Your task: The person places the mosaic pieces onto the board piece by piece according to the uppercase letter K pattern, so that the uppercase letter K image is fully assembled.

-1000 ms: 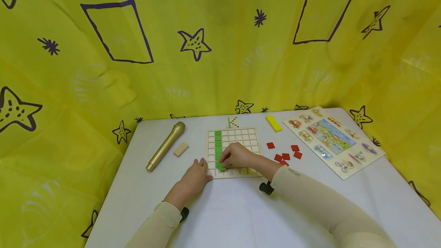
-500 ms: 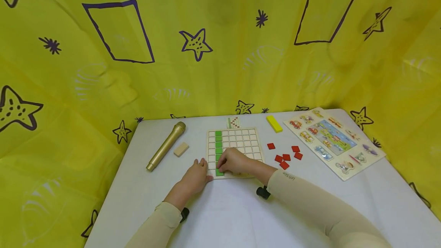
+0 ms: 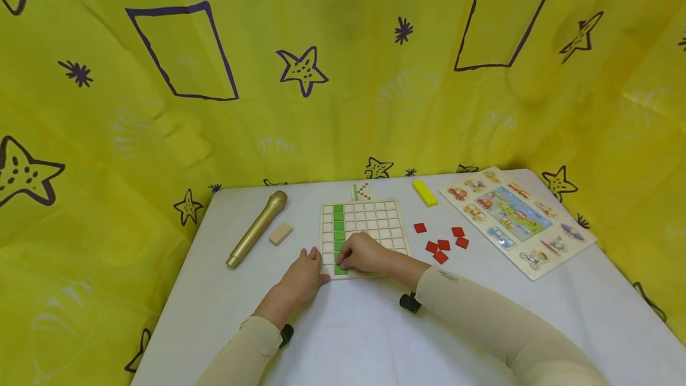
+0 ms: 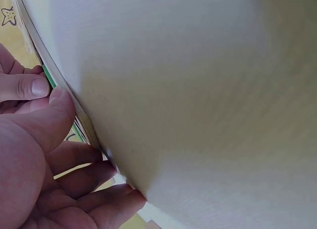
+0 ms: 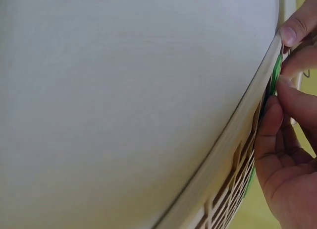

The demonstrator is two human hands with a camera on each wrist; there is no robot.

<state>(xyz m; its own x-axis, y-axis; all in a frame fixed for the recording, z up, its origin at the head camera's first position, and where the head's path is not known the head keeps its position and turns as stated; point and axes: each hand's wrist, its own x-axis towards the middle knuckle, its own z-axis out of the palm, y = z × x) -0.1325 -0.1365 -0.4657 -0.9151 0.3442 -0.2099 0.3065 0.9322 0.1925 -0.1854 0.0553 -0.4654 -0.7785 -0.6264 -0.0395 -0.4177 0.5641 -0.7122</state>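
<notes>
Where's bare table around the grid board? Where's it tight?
Bare: the table between the sleeves, nearside of the grid board; also left of the gold microphone. Crowded: the board's near-left corner, with left hand and right hand; red tiles scatter between board and puzzle.

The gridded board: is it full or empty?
Partly filled: green tiles run down one column of the board, while the other visible squares look bare. The right hand hides some.

Left to right lie microphone, block, grid board, loose tiles and puzzle.
</notes>
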